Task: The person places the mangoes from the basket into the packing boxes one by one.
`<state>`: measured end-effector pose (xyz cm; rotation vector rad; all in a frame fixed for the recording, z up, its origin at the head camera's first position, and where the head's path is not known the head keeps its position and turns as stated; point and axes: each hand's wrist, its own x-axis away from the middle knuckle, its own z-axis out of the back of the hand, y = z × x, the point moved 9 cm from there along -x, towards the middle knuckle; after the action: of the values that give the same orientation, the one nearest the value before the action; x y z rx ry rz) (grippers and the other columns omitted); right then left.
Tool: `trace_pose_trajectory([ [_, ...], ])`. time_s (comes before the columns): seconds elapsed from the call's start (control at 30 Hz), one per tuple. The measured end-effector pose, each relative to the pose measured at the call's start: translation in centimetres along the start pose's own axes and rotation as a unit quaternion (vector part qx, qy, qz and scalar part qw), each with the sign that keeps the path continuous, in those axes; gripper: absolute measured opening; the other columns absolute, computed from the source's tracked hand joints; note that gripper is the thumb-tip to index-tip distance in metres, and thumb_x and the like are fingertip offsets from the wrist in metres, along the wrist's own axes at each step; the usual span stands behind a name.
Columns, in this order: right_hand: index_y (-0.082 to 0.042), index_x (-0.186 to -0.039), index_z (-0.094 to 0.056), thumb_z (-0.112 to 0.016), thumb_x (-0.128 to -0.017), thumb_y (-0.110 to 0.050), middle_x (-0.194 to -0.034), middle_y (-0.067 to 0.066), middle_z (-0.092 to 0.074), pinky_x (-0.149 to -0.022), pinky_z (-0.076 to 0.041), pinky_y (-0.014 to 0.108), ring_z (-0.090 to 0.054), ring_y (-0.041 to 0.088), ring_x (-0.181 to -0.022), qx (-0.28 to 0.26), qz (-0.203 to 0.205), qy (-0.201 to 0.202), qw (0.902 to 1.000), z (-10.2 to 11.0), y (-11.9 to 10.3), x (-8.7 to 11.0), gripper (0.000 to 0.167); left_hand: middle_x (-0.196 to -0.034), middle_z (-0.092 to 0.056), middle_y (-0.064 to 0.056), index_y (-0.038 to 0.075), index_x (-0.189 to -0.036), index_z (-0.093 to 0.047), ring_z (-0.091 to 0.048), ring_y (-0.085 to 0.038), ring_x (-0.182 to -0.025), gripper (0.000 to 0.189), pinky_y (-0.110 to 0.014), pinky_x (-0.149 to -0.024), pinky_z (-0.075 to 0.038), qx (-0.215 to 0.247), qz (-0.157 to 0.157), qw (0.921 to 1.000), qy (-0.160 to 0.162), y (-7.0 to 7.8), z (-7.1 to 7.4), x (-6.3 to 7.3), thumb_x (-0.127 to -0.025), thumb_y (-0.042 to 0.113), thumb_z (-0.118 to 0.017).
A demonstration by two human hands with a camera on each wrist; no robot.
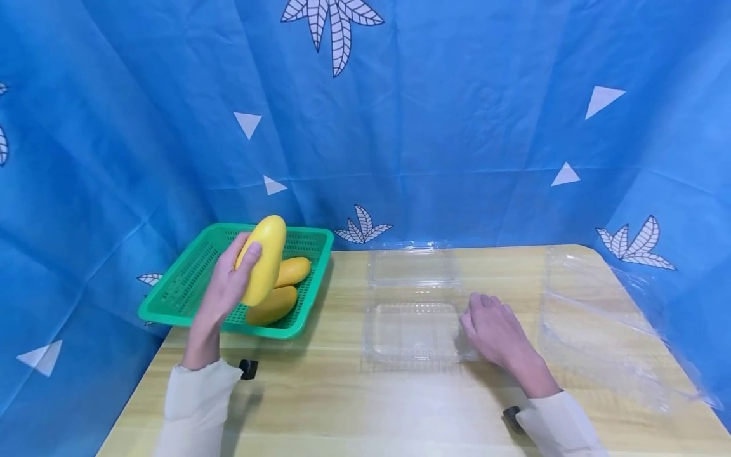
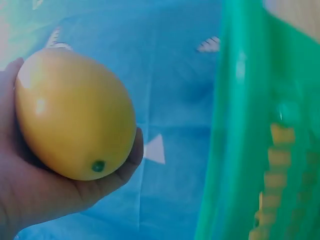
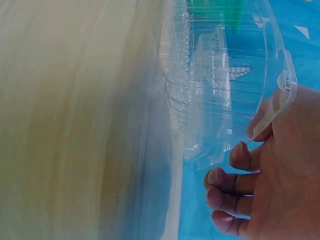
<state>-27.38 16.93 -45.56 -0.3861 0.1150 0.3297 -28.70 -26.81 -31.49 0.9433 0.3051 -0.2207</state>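
My left hand (image 1: 227, 279) grips a yellow mango (image 1: 266, 260), raised over the green basket (image 1: 150, 311). Its end with a small dark green spot shows in the left wrist view. Two more mangoes lie inside the basket, one mango (image 1: 294, 271) behind the other mango (image 1: 273, 307). On the table stands a clear plastic clamshell box (image 1: 412, 330), its lid (image 1: 412, 266) folded back toward the curtain. My right hand (image 1: 495, 330) pinches the right rim of this box between thumb and forefinger, the other fingers curled beside it, as the right wrist view shows.
Clear plastic wrap or bags (image 1: 599, 336) lie at the right side of the wooden table (image 1: 342, 406), hanging over its edge. A blue patterned curtain (image 1: 457, 114) closes off the back and both sides.
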Motion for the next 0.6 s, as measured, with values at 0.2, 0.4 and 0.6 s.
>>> trace_pose_trajectory([
  [0.2,-0.011,-0.086,-0.045,-0.045,-0.101,-0.014,-0.073,0.003,-0.042,-0.066,-0.037,0.035,-0.041,0.023,-0.071,0.0,-0.002,0.002,1.0,-0.1,-0.1,-0.1,0.016,-0.074,-0.056,-0.012,0.011,-0.111,-0.054,-0.059,-0.024,-0.057,0.035,-0.033,-0.05,-0.05,0.136,-0.004,0.9902,0.034,1.1,-0.6,0.4,-0.111,0.041,-0.034],
  [0.4,-0.012,-0.086,-0.045,-0.045,-0.101,-0.014,-0.073,0.002,-0.043,-0.066,-0.038,0.036,-0.041,0.022,-0.071,0.001,0.003,0.002,1.0,-0.2,-0.2,-0.2,0.016,-0.088,-0.061,-0.007,0.014,-0.13,-0.052,-0.063,-0.018,-0.068,0.037,-0.03,-0.056,-0.055,0.286,0.002,0.9582,0.019,1.1,-2.2,0.5,-0.109,0.041,-0.039],
  [0.6,-0.012,-0.086,-0.045,-0.045,-0.102,-0.014,-0.073,0.002,-0.042,-0.066,-0.037,0.035,-0.04,0.022,-0.07,-0.002,-0.005,-0.001,1.0,-0.2,0.0,-0.1,0.016,-0.11,-0.069,-0.007,0.012,-0.139,-0.05,-0.07,-0.018,-0.088,0.051,-0.03,-0.069,-0.059,0.368,0.039,0.9291,0.003,0.6,-4.5,0.8,-0.109,0.051,-0.035],
])
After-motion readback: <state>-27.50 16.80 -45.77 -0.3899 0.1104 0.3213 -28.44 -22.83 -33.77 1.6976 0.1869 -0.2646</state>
